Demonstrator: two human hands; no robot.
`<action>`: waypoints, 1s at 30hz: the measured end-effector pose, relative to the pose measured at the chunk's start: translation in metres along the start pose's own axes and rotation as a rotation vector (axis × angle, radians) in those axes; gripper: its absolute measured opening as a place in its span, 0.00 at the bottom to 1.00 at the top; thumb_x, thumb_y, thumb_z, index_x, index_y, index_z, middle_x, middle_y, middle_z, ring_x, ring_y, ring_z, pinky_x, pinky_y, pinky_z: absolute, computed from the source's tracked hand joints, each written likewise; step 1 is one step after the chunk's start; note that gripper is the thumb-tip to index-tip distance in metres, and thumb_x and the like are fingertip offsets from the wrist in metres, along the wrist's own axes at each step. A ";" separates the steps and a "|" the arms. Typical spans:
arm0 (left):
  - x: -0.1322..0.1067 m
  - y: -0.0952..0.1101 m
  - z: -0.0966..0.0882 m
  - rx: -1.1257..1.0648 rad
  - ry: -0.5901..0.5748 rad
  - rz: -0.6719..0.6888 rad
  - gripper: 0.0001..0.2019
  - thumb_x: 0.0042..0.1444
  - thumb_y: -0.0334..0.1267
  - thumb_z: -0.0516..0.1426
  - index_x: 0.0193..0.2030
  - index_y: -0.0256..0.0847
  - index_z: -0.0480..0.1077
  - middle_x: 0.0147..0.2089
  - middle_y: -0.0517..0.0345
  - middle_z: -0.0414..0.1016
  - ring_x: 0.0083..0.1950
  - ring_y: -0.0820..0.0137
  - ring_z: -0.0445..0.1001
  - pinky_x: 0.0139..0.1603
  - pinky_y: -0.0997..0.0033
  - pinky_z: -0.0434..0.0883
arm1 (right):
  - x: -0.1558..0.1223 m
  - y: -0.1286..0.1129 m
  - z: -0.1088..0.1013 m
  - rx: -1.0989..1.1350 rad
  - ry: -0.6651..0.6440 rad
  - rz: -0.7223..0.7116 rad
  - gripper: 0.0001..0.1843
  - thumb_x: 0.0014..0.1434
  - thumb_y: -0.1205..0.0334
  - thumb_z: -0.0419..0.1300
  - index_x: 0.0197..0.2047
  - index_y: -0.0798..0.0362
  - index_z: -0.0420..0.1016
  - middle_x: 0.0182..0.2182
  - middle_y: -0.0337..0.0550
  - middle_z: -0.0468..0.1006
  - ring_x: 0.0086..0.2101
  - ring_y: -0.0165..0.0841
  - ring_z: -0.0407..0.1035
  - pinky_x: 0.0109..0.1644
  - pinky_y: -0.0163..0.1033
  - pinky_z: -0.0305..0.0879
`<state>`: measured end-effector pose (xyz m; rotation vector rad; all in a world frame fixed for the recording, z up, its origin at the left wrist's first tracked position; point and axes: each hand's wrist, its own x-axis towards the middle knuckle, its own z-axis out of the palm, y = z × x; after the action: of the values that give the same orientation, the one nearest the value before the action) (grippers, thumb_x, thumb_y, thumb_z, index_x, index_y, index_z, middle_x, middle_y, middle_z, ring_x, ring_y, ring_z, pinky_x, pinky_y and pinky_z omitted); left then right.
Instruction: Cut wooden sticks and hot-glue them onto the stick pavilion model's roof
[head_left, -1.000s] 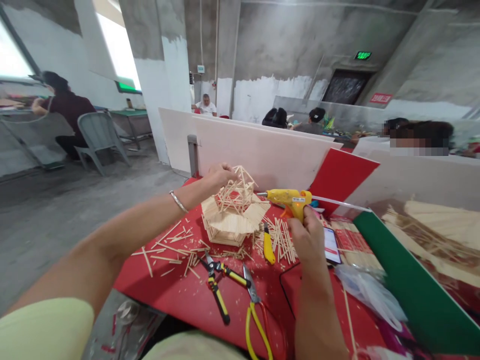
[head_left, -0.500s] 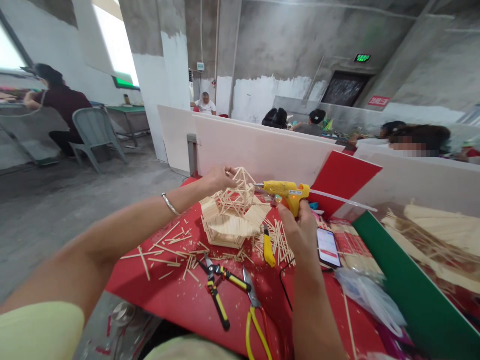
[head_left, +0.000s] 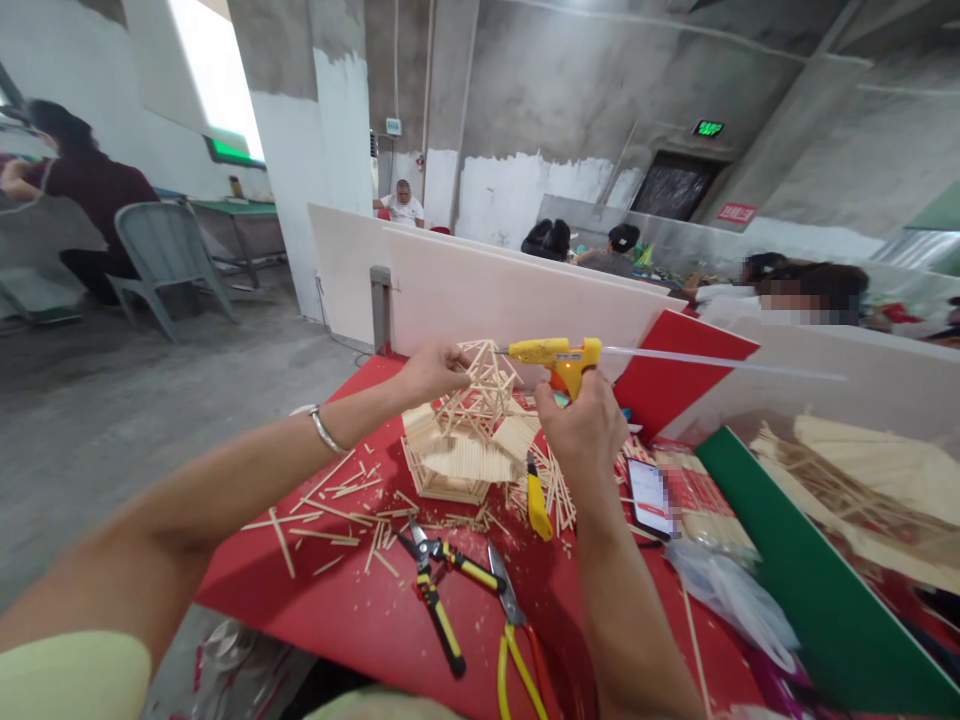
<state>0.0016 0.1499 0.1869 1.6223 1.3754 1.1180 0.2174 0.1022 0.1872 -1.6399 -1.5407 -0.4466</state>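
Note:
A yellow hot glue gun [head_left: 551, 355] with a long clear glue stick in its back is gripped in my right hand [head_left: 589, 430]. Its nozzle points left, at the peak of an open frame of thin wooden sticks [head_left: 487, 385]. On the frame's left side my left hand [head_left: 435, 373] is closed, pinching a thin wooden stick at the top; the fingertips are partly hidden. Beneath the frame stands a many-sided wooden stick model [head_left: 457, 465] with slatted panels. A yellow utility knife [head_left: 538, 505] lies right of it, by a pile of loose sticks [head_left: 559, 485].
Black-and-yellow cutters [head_left: 439, 590] and scissors with yellow and red handles [head_left: 510, 610] lie on the red table [head_left: 330, 600]. At right are a phone [head_left: 651, 497], a plastic bag [head_left: 727, 595] and a green board [head_left: 817, 570]. White partitions [head_left: 510, 290] stand behind; several people sit beyond.
My right hand has raised the glue gun and brought it left, its nozzle now near the frame's peak. My left hand remains at the frame. The view has shifted slightly.

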 end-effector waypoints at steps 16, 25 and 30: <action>-0.026 -0.028 0.003 0.287 0.198 0.382 0.03 0.57 0.38 0.58 0.34 0.42 0.69 0.30 0.58 0.73 0.30 0.73 0.68 0.32 0.73 0.63 | 0.005 -0.015 0.007 -0.129 0.021 -0.017 0.26 0.62 0.43 0.53 0.52 0.55 0.69 0.40 0.52 0.77 0.35 0.40 0.70 0.35 0.41 0.54; -0.043 -0.026 0.000 0.546 0.270 0.485 0.09 0.59 0.40 0.56 0.31 0.40 0.73 0.24 0.57 0.72 0.25 0.73 0.66 0.29 0.73 0.57 | 0.011 -0.022 0.010 -0.204 0.097 -0.086 0.23 0.63 0.47 0.52 0.52 0.55 0.69 0.38 0.50 0.78 0.34 0.37 0.70 0.34 0.40 0.50; -0.063 -0.031 0.003 0.296 0.341 0.398 0.05 0.54 0.35 0.58 0.32 0.40 0.76 0.23 0.61 0.71 0.24 0.75 0.65 0.28 0.75 0.60 | 0.017 -0.022 0.012 -0.244 0.146 -0.131 0.22 0.64 0.46 0.51 0.51 0.55 0.69 0.36 0.48 0.78 0.34 0.37 0.69 0.34 0.40 0.50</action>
<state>-0.0106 0.0934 0.1471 2.0528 1.5278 1.5364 0.1961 0.1204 0.1992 -1.6523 -1.5360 -0.8348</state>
